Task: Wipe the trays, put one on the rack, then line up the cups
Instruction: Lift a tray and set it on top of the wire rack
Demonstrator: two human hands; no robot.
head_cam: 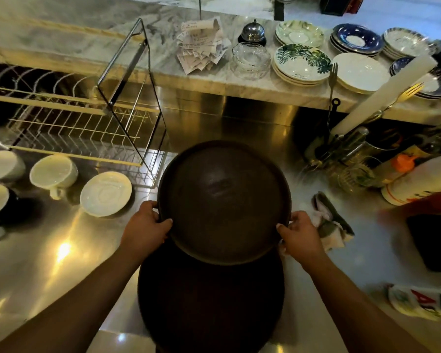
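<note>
While both arms reach forward, the left hand (146, 223) and right hand (299, 233) are closed on opposite rims of the upper tray (223, 200), held over a second tray (209, 301) on the steel counter (61, 263). Bare counter lies ahead. The wire rack (87, 123) stands left, looking empty, with upturned cups (54, 171) before it.

Warm light is glaring off the steel counter (61, 250) in front of me; a marble ledge (163, 59) is running across behind it.
</note>
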